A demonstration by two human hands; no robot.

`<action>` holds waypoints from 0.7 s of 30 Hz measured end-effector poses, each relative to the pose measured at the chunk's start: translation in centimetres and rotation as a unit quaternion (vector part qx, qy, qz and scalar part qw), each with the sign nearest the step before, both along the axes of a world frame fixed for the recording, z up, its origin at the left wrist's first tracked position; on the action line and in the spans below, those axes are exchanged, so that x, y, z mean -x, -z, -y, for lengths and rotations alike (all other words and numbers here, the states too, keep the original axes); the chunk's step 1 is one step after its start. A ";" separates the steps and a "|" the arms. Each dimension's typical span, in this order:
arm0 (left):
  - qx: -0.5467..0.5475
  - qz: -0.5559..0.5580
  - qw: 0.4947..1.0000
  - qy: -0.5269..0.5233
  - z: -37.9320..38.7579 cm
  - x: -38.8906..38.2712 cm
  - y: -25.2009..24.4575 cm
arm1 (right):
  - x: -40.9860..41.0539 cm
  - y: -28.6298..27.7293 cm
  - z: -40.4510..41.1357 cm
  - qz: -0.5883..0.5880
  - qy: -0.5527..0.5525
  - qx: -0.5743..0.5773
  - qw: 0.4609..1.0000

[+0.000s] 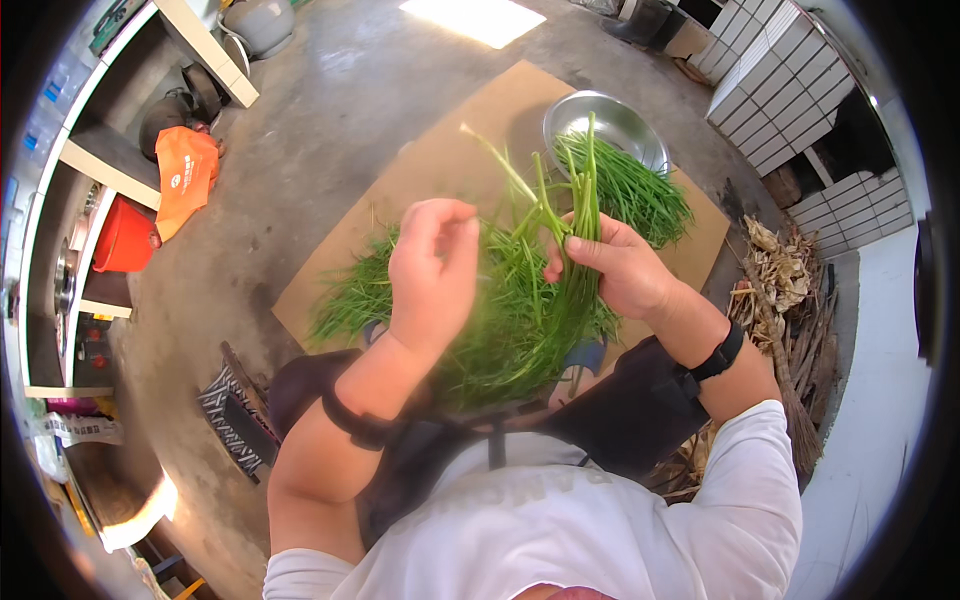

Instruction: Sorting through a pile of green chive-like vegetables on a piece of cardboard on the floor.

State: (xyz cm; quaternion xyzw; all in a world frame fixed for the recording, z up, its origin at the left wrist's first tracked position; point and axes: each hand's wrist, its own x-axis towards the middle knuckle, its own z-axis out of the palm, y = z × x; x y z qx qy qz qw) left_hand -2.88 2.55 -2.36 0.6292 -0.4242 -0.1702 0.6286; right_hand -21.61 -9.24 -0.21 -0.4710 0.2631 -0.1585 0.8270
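Note:
My right hand (pixel 626 262) grips a bunch of long green chive-like stalks (pixel 585 195). Their pale thicker ends point up and away from me, and the thin leaves hang toward my lap. To the left, my left hand (pixel 433 270) is raised with its fingers curled and the thumb tip close to the index finger. Whether anything thin sits in that pinch is unclear. Beneath both hands lies a loose heap of the same greens (pixel 517 285), partly blurred. A second bundle of greens (pixel 626 184) leans over the rim of a steel basin (pixel 600 112).
Under the greens and basin is a brown cardboard sheet (pixel 427 165) on the concrete floor (pixel 337 97). Dry husks and sticks (pixel 784 300) are piled at the right by a white wall. Shelving with a red bucket (pixel 126 236) and an orange bag (pixel 184 180) stands left. A low patterned stool (pixel 236 420) is nearby.

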 end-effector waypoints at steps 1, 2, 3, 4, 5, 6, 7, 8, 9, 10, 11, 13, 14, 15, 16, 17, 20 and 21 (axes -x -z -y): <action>-0.004 0.003 1.000 0.000 0.0 0.1 -0.1 | 0.0 0.6 -0.1 0.003 0.000 -0.004 1.000; -0.016 -0.040 0.998 0.035 0.1 0.1 -0.2 | 0.0 1.4 -0.2 -0.010 -0.007 0.000 1.000; -0.029 -0.083 0.994 0.069 0.0 0.2 -0.3 | -0.1 1.9 -0.3 -0.022 -0.014 0.002 1.000; -0.033 -0.080 0.994 0.068 0.0 0.4 -0.2 | -0.2 2.1 -0.4 -0.019 -0.015 -0.002 1.000; -0.052 -0.101 0.989 0.093 0.1 0.7 -0.2 | -0.5 2.1 -0.6 -0.019 -0.037 0.014 0.999; -0.069 -0.121 0.983 0.117 0.1 0.7 -0.2 | -0.8 2.1 -0.7 -0.017 -0.059 0.033 0.998; -0.072 -0.118 0.984 0.116 0.1 0.6 -0.2 | -1.0 2.1 -0.8 -0.014 -0.060 0.030 0.998; -0.088 -0.128 0.979 0.132 0.0 0.4 -0.1 | -1.1 2.2 -0.9 -0.022 -0.062 0.030 0.997; -0.103 -0.141 0.973 0.148 -0.1 0.3 0.0 | -1.1 2.3 -0.9 -0.033 -0.064 0.030 0.997; -0.106 -0.142 0.973 0.148 -0.1 0.1 0.1 | -1.1 2.4 -0.8 -0.032 -0.065 0.027 0.997; -0.118 -0.068 0.979 0.150 -0.2 -0.3 0.1 | -1.1 2.5 -0.6 -0.058 -0.076 0.044 0.994; -0.132 0.004 0.979 0.155 -0.3 -1.2 -0.4 | -1.0 2.6 -0.2 -0.084 -0.085 0.056 0.991; -0.136 0.110 0.971 0.162 -0.4 -1.8 -1.0 | -0.9 2.4 -0.1 -0.087 -0.090 0.052 0.991; -0.135 0.214 0.953 0.168 -0.5 -2.3 -1.5 | -0.7 2.2 0.2 -0.091 -0.095 0.049 0.990; -0.135 0.214 0.952 0.171 -0.5 -2.7 -1.5 | -0.5 2.3 0.4 -0.092 -0.093 0.048 0.990; -0.135 0.178 0.970 0.098 -0.6 -3.1 -1.4 | -0.2 2.5 0.6 -0.096 -0.093 0.050 0.990; -0.170 0.132 0.976 -0.020 -1.5 -6.2 -1.4 | 0.3 2.8 0.9 -0.102 -0.085 0.046 0.990; -0.206 0.122 0.969 -0.064 -1.4 -6.7 -1.6 | 0.5 3.0 1.0 -0.105 -0.074 0.039 0.991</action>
